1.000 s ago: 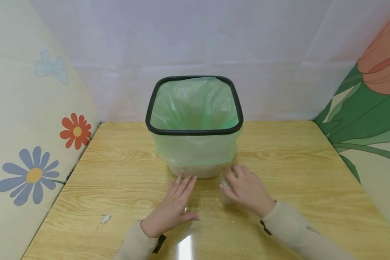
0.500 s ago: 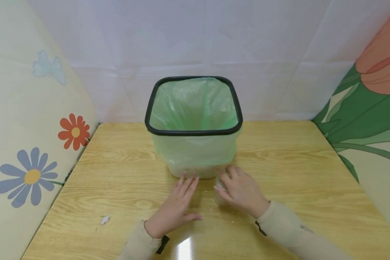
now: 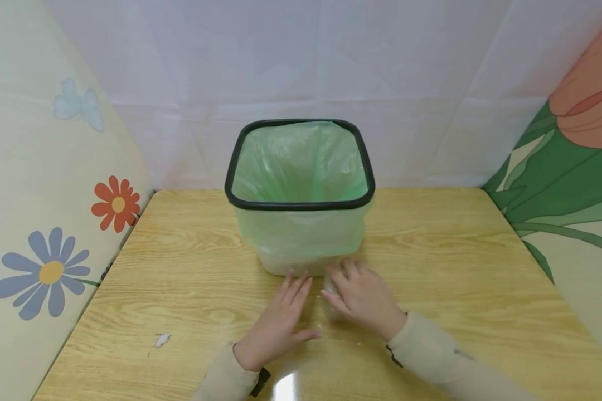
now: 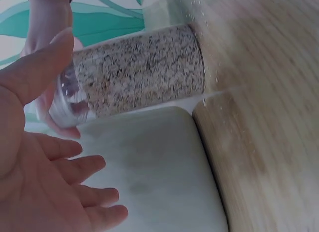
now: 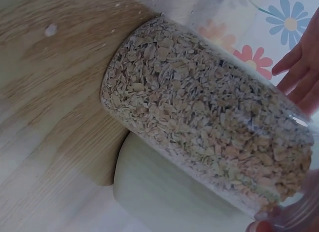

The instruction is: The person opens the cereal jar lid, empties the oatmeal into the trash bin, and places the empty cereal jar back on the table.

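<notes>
A clear jar of rolled oats (image 5: 199,102) stands upright on the table just in front of the bin. My right hand (image 3: 365,298) holds it from above, fingers curled round its top. In the head view that hand covers most of the jar (image 3: 332,308); the left wrist view shows its oat-filled side (image 4: 144,70). To the left of the jar, my left hand (image 3: 277,328) has its fingers extended and its thumb spread, with nothing held. Its fingertips are close to the bin's base in the head view; whether they touch it, I cannot tell.
A pale waste bin (image 3: 296,265) with a black rim (image 3: 301,205) and a green liner (image 3: 301,231) stands at the back middle of the wooden table (image 3: 441,250). A small white scrap or worn patch (image 3: 162,340) shows at the left. A white cloth (image 3: 301,61) hangs behind.
My right hand has slid the jar a little to the left across the table. My left hand has shifted slightly to the right, narrowing the gap between the hands. The bin stays put.
</notes>
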`<state>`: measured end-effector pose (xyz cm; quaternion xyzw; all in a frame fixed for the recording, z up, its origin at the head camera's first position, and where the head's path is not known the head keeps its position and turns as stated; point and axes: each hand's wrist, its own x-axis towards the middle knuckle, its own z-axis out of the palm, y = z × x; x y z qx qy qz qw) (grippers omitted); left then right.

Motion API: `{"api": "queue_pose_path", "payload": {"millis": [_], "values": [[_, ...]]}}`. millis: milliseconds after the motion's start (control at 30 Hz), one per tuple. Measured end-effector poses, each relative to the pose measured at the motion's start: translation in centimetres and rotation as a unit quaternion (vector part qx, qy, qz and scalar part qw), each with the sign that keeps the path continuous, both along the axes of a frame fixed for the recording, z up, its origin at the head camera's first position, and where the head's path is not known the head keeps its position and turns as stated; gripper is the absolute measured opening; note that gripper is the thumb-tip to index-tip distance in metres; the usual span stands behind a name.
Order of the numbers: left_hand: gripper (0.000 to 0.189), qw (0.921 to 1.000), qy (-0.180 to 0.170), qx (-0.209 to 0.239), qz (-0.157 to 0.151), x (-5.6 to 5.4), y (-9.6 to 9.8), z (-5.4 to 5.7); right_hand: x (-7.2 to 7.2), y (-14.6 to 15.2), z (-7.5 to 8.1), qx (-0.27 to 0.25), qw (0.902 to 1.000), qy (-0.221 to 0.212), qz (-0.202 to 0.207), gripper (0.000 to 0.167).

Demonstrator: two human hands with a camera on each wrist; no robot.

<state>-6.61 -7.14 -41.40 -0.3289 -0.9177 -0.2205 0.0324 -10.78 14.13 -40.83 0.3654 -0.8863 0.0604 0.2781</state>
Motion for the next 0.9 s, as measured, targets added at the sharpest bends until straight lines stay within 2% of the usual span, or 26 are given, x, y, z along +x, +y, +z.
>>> {"api": "queue_pose_path", "payload": {"millis": [100, 233, 367, 433, 533, 667, 733, 833, 900], "values": [[0.091, 0.9999, -0.012, -0.002, 0.010, -0.1, 0.2, -0.2, 0.0, -0.3, 0.0, 0.007, 1.0000, 0.001, -0.001, 0.074], [0.092, 0.9987, -0.044, 0.021, 0.017, -0.4, 0.4, -0.5, 0.0, -0.7, 0.0, 0.013, 0.9999, 0.010, 0.000, 0.074], [0.089, 0.9935, -0.084, 0.074, 0.024, -0.9, 0.7, -1.0, 0.0, -1.2, -0.1, 0.007, 0.9999, 0.010, -0.005, 0.074], [0.086, 0.9869, -0.109, 0.117, 0.022, -1.0, 0.9, -1.4, 0.1, -1.5, -0.2, -0.001, 0.9999, 0.006, -0.010, 0.074], [0.081, 0.9659, -0.167, 0.197, 0.019, -1.1, 1.3, -1.9, 0.3, -2.2, -0.3, -0.015, 0.9997, -0.005, -0.019, 0.074], [0.076, 0.9296, -0.227, 0.287, 0.046, -0.9, 2.1, -2.6, 0.5, -3.0, -0.3, -0.025, 0.9990, -0.015, -0.034, 0.075], [0.075, 0.9167, -0.231, 0.320, 0.065, -0.8, 2.5, -2.9, 0.6, -3.3, -0.3, -0.031, 0.9985, -0.017, -0.041, 0.075], [0.075, 0.8878, -0.246, 0.378, 0.091, -0.6, 3.2, -3.1, 0.8, -3.9, -0.3, -0.043, 0.9978, -0.016, -0.049, 0.073], [0.074, 0.8738, -0.240, 0.410, 0.105, -0.5, 3.7, -3.2, 0.9, -4.3, -0.3, -0.053, 0.9970, -0.011, -0.055, 0.069]]}}
